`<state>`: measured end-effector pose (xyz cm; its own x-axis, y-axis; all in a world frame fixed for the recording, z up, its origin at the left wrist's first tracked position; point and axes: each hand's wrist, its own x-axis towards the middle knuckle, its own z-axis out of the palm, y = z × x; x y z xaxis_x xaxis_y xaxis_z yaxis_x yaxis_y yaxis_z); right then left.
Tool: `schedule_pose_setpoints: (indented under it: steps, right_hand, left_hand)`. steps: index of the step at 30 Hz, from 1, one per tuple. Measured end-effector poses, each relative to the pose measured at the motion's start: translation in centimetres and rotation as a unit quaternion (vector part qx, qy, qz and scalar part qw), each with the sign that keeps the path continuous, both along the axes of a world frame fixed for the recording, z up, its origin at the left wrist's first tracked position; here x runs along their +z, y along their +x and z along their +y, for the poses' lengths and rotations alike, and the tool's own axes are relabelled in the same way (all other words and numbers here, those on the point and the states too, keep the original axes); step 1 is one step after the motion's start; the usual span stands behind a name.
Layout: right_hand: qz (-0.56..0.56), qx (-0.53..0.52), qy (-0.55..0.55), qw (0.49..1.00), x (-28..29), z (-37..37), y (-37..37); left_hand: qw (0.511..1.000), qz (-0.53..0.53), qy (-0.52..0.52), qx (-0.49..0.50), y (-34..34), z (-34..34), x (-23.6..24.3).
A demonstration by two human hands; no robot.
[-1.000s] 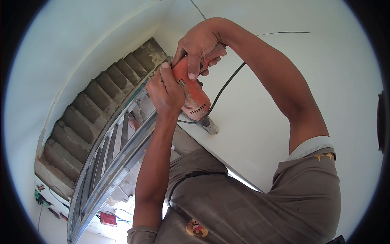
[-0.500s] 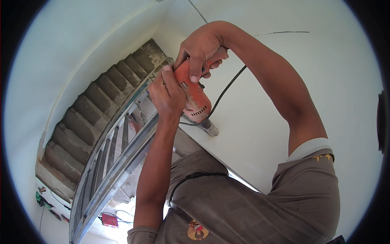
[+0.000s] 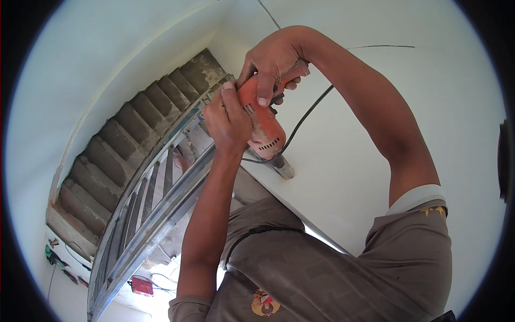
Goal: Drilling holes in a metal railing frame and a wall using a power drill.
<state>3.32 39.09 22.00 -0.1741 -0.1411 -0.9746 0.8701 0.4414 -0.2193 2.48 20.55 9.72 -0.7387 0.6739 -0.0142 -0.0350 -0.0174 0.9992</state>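
Currently both hands [image 3: 228, 119] [image 3: 274, 58] grasping orange power tool [image 3: 267, 126]; dark cable [image 3: 309, 112] beside it, metal railing [image 3: 160, 217] at left.

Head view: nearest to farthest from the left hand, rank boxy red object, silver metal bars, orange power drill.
1. Orange power drill, against the left hand, on its right.
2. Silver metal bars, beyond the hand, running lower left.
3. Boxy red object, at lower left.

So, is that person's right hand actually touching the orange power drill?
Touching. The head view shows the right hand wrapped over the orange power drill, with one digit lying plainly against its casing.
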Motion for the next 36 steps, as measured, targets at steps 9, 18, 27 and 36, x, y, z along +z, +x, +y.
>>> schedule_pose_setpoints:
  steps: [9,18,27,36]
  right_hand:
    - [0.031,0.012,0.030,0.999,0.8,-0.6,-0.2]
    - [0.040,0.033,0.049,0.997,-0.7,0.1,-0.2]
    - [0.044,0.048,0.081,0.995,-0.2,-0.5,-1.0]
    - [0.030,0.032,0.066,0.997,-0.2,-0.2,-1.0]
  left_hand:
    - [1.000,-0.005,-0.004,0.001,0.0,-0.3,0.0]
    - [1.000,-0.003,-0.022,0.021,0.1,-0.6,0.8]
    - [0.998,0.017,-0.059,0.013,-0.2,-0.9,0.5]
    - [0.998,0.029,-0.058,0.010,-0.4,-1.0,1.1]
